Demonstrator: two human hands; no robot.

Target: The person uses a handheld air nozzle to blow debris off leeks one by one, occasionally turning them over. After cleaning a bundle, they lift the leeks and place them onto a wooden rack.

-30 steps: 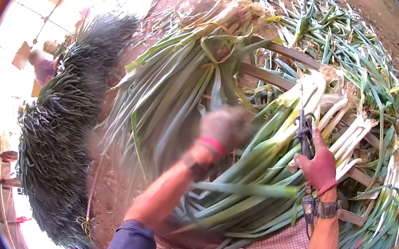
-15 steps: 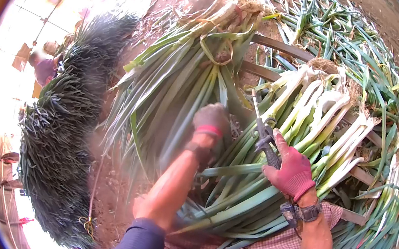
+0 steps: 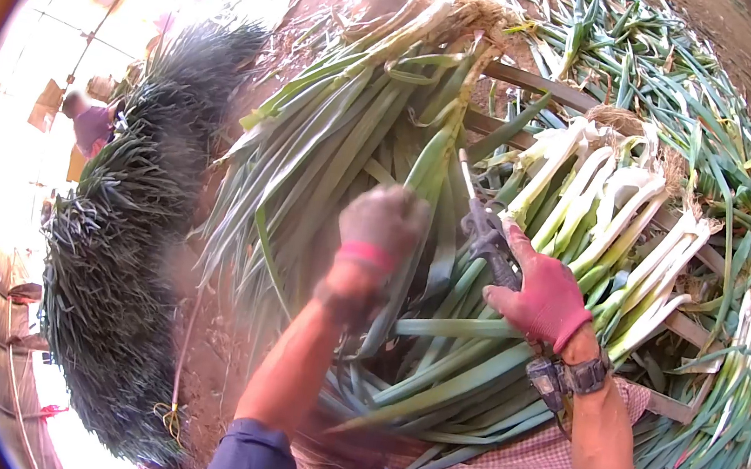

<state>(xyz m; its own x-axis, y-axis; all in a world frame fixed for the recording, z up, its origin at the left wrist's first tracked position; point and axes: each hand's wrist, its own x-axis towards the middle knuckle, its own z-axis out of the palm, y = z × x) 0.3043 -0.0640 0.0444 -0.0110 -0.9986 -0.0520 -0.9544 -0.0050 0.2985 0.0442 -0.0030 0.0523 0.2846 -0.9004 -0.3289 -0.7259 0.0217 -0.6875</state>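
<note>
My left hand (image 3: 383, 224), in a greyish-pink glove with a pink cuff, is closed over the green leaves of a large leek bundle (image 3: 311, 152); motion blur hides whatever is in its fingers. In my right hand (image 3: 541, 297), gloved in pinkish red, is the dark grip of a tool (image 3: 491, 240) with a thin pale metal tip pointing up and left. This tool lies over the leaves beside several leeks with white stems (image 3: 595, 205), whose roots point up and right. Long green leaves (image 3: 462, 367) spread below both hands.
A tall heap of dark green leeks (image 3: 118, 269) stands at the left, with a person (image 3: 89, 122) behind it. Brown slats (image 3: 544, 86) show under the leeks. More leeks (image 3: 656, 91) lie at the upper right. Checked cloth (image 3: 545, 457) is near my right wrist.
My left hand has moved slightly left. Leaves near the bundle's top have shifted, and the leaf loop seen there earlier no longer shows. My right hand has moved slightly left with the tool.
</note>
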